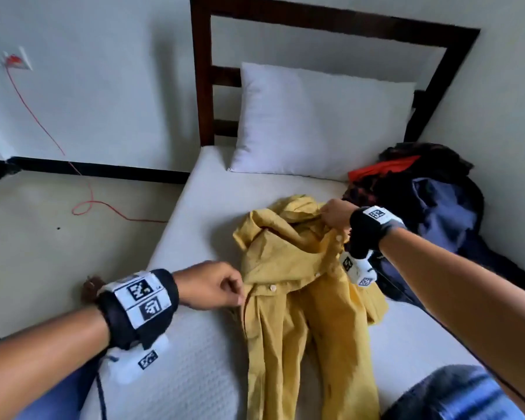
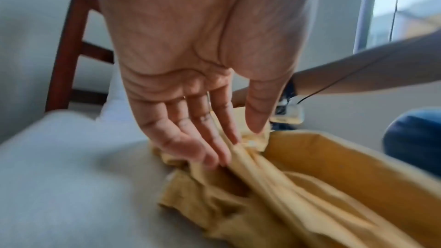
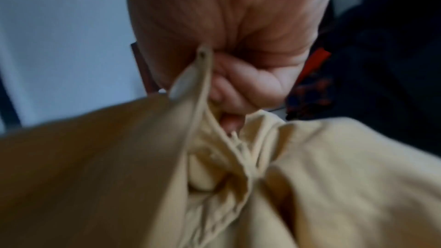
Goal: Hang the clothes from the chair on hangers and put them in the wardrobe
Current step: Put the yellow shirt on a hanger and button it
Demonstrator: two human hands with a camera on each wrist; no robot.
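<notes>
Yellow shirt (image 1: 297,286) spread lengthwise on the bed (image 1: 194,344), collar end toward the pillow (image 1: 315,122). Right hand (image 1: 335,213) clenched on a bunch of fabric at the collar end, lifting it off the mattress; in the right wrist view the curled fingers (image 3: 241,86) grip a seamed edge. Left hand (image 1: 209,284) at the shirt's left front edge, beside a button; in the left wrist view its fingers (image 2: 203,139) lie nearly straight and the fingertips and thumb pinch a gathered fold of the cloth. The rest of the shirt trails from both hands toward the near edge of the bed. Beyond the right fingers, against the wall, a heap of dark, blue and red clothes (image 1: 431,189). Left of the left fingers, on the floor, a red cable (image 1: 85,204). Dark wooden headboard (image 1: 331,22) behind the pillow.
</notes>
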